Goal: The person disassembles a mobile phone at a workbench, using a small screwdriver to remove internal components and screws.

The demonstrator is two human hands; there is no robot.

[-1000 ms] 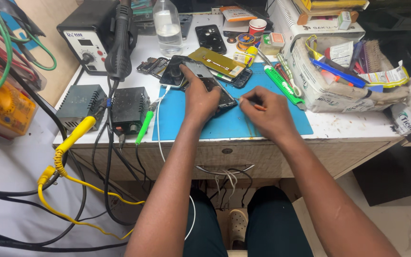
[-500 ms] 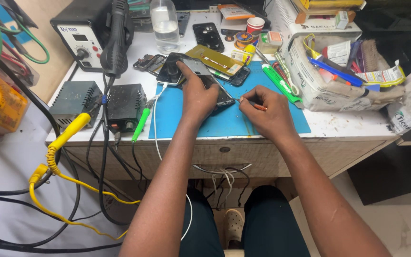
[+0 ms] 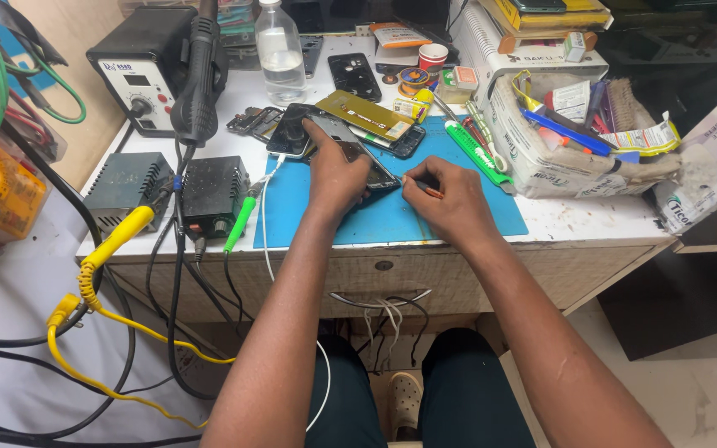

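My left hand (image 3: 338, 172) presses down on an opened dark phone (image 3: 373, 170) lying on the blue work mat (image 3: 400, 217). My right hand (image 3: 450, 195) holds a thin tool with an orange tip (image 3: 425, 187), its point at the phone's right edge. A gold-coloured phone back panel (image 3: 365, 114) and other dismantled phones (image 3: 292, 133) lie just beyond my left hand on the mat.
A hot-air station (image 3: 147, 66) with its black handpiece (image 3: 198, 79), two black power boxes (image 3: 172, 192) and yellow and green cables sit left. A water bottle (image 3: 280, 51), a black phone (image 3: 355, 76), a green-handled tool (image 3: 476, 151) and a cluttered white box (image 3: 574, 141) are behind and right.
Both hands stay on the phone and tool. My view has shifted slightly; the right hand's tool tip has edged closer to the phone's edge.
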